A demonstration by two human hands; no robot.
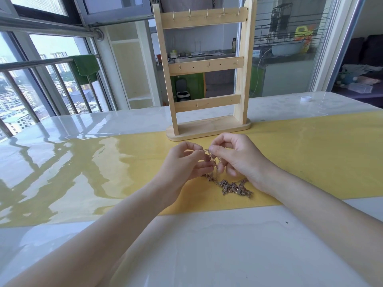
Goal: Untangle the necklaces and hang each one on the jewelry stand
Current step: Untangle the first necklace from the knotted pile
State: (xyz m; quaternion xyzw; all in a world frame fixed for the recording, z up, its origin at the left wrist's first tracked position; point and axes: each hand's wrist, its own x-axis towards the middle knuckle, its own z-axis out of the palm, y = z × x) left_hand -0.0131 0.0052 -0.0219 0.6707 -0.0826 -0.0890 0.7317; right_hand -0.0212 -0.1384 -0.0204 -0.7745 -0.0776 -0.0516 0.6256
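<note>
A tangle of gold-coloured necklaces (232,186) lies on the yellow strip of the table, with part of the chain lifted between my hands. My left hand (186,164) pinches the raised chain from the left, fingers curled. My right hand (238,158) pinches the same chain from the right, thumb and forefinger close to the left hand's. Just beyond my hands stands the wooden jewelry stand (207,67), upright, with three cross bars carrying small hooks. Nothing hangs on any hook.
The glossy white table (207,245) has a yellow band (310,152) across it. A small white cap (306,99) sits at the far right. A balcony railing with a green towel (86,67) is to the left, glass doors behind.
</note>
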